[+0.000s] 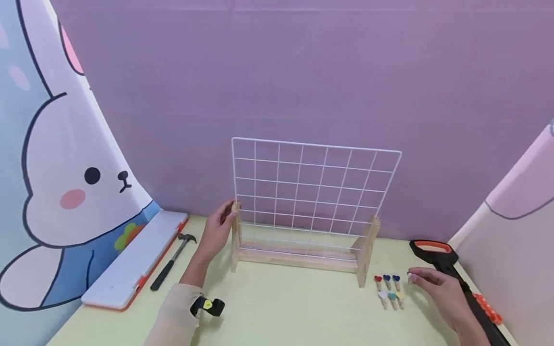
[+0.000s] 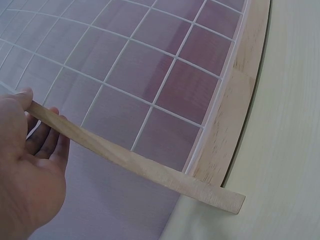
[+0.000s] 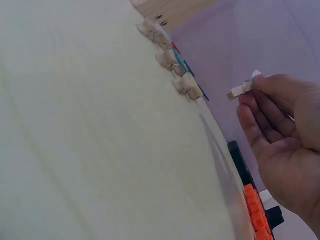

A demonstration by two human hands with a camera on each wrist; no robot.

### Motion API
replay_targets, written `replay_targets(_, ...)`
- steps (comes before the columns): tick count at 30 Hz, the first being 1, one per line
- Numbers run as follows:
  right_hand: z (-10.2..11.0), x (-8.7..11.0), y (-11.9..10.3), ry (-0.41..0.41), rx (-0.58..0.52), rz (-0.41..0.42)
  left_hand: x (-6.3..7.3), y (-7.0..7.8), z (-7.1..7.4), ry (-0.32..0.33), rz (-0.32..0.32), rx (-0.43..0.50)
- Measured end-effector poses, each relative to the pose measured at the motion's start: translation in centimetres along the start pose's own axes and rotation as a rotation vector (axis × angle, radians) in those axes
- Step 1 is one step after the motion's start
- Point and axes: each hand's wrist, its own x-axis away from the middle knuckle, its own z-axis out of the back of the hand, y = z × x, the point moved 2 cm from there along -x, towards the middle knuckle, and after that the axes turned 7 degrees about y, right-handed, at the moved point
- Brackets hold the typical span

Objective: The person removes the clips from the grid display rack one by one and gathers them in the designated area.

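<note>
A white wire grid panel [image 1: 316, 145] stands in a wooden stand [image 1: 298, 260], leaning slightly back. My left hand [image 1: 215, 235] grips the upper end of the stand's left wooden side piece [image 2: 135, 162], thumb on one face and fingers behind. Out to the right, my right hand [image 1: 441, 293] pinches a small wooden clothespin [image 3: 242, 89] between thumb and fingertips, held above the table. A white tip shows at its upper end. Just left of this hand, several mini clothespins with coloured hearts [image 1: 392, 296] lie in two rows: red, blue, white, teal and yellow.
Along the left lie a white case with orange edging [image 1: 134, 259] and a claw hammer [image 1: 169, 264]. On the right is a black tool with an orange-lined handle [image 1: 446, 259], beside an orange piece [image 1: 487, 308]. A purple cloth [image 1: 311, 72] hangs behind the table.
</note>
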Motion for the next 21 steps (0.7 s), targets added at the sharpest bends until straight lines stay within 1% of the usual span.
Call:
replay_targets(5, -0.1, -0.3, 1.1, -0.038, 0.082, -0.049, 0.1, 0.0, 0.0, 0.001, 0.0, 0.007)
replay_targets(7, -0.1, -0.4, 1.4, -0.043, 0.103, -0.074, 0.1, -0.1, -0.1, -0.004, -0.002, 0.008)
replay_targets(9, -0.1, -0.5, 1.7, -0.04, 0.115, -0.076, 0.1, -0.1, -0.2, -0.005, 0.001, 0.008)
replay_targets(18, -0.3, -0.7, 2.1, -0.03, 0.124, -0.036, 0.1, 0.1, -0.2, 0.001, -0.003, 0.019)
replay_targets(21, -0.4, -0.9, 2.4, -0.021, 0.13, -0.007, 0.1, 0.2, -0.2, 0.003, -0.005, 0.027)
